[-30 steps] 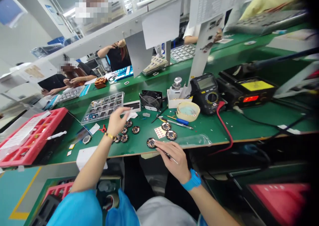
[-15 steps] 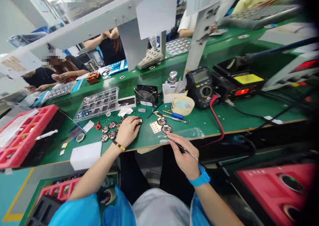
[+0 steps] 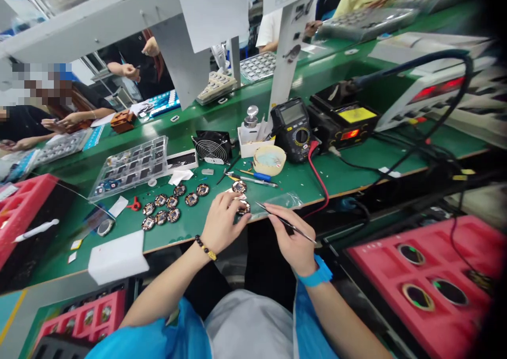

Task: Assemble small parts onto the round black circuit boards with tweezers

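Note:
My left hand (image 3: pixel 224 222) rests on the green bench (image 3: pixel 356 169) near its front edge, its fingers curled over a small round circuit board (image 3: pixel 243 208). A second round board (image 3: pixel 239 186) lies just beyond it. My right hand (image 3: pixel 291 238) is closed on thin metal tweezers (image 3: pixel 285 223), whose tip points left toward the board under my left fingers. Several more round boards (image 3: pixel 166 209) lie in a cluster to the left of my left hand.
A clear parts tray (image 3: pixel 129 168), a small fan (image 3: pixel 212 147), a multimeter (image 3: pixel 294 129) with a red lead and a soldering station (image 3: pixel 345 123) stand behind. A white block (image 3: pixel 117 257) lies front left. Red trays (image 3: pixel 428 280) sit right and left. Other people work across the bench.
My left hand has moved right from the cluster of boards to the board in front of me. My right hand with the tweezers has stayed close by. The view has swung right.

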`<action>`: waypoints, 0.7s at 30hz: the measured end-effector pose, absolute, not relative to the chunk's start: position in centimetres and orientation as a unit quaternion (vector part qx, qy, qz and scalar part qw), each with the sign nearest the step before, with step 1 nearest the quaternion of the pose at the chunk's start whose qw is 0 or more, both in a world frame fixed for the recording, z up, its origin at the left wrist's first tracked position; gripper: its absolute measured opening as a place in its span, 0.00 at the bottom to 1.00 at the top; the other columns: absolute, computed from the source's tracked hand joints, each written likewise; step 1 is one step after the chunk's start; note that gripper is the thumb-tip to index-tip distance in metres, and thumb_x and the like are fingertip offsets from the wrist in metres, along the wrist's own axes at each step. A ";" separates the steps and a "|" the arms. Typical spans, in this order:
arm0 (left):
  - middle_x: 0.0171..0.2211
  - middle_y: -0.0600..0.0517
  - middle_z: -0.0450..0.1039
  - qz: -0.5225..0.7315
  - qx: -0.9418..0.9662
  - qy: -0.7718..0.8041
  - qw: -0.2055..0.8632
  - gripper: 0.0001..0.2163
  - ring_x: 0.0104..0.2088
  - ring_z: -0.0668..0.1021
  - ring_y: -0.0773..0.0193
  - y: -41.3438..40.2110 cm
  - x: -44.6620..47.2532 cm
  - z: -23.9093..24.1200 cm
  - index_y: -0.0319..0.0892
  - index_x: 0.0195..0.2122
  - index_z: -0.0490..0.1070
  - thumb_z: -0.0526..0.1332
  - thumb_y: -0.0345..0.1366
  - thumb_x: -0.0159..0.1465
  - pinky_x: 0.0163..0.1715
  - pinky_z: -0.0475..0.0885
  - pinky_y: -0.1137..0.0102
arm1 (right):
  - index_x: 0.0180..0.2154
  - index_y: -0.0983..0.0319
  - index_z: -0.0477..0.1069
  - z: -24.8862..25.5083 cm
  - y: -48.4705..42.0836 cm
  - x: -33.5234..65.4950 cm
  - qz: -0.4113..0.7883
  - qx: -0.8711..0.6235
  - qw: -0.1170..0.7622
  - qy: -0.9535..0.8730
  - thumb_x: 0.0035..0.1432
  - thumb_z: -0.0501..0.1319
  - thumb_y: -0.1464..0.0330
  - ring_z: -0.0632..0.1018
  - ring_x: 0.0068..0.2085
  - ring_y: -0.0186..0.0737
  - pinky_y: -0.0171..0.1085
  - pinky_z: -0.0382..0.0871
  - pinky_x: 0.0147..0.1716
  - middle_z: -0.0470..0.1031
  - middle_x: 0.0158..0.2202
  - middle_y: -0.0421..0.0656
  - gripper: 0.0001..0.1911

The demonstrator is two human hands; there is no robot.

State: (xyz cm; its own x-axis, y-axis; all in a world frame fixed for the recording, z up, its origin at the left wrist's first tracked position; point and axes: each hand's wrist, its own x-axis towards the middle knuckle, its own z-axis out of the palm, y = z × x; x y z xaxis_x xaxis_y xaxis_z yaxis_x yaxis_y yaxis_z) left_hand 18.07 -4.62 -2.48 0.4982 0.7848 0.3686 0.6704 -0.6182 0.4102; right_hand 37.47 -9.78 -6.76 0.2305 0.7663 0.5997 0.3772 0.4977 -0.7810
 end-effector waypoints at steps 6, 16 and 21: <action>0.58 0.44 0.74 0.275 0.840 0.416 0.216 0.16 0.60 0.76 0.51 -5.7 14.3 -1.6 0.46 0.52 0.69 0.64 0.26 0.64 0.61 0.73 0.52 | 0.50 0.52 0.80 -6.5 -9.4 36.0 0.175 -0.445 0.591 -0.650 0.68 0.64 0.73 0.85 0.49 0.45 0.46 0.80 0.52 0.85 0.49 0.41 0.13; 0.51 0.46 0.79 0.306 0.801 0.487 0.167 0.17 0.52 0.79 0.52 -5.8 13.9 -3.3 0.46 0.54 0.72 0.69 0.42 0.67 0.54 0.75 0.55 | 0.50 0.53 0.79 -6.6 -8.4 33.2 0.169 -0.423 0.557 -0.695 0.67 0.64 0.75 0.84 0.50 0.42 0.43 0.79 0.52 0.85 0.48 0.40 0.15; 0.50 0.46 0.80 0.304 0.805 0.481 0.167 0.15 0.52 0.79 0.52 -5.7 13.8 -3.1 0.46 0.54 0.73 0.69 0.41 0.67 0.54 0.75 0.55 | 0.51 0.53 0.78 -6.8 -8.4 33.0 0.130 -0.429 0.541 -0.712 0.67 0.63 0.76 0.84 0.49 0.42 0.44 0.79 0.52 0.85 0.49 0.40 0.16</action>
State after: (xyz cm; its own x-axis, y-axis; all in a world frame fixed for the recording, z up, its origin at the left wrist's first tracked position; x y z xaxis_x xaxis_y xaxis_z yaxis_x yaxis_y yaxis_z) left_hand 13.84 -5.71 -3.09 0.3524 0.8761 0.3290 0.6730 -0.4815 0.5614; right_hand 33.01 -8.38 -6.76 -0.0471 0.7508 0.6589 0.4700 0.5987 -0.6486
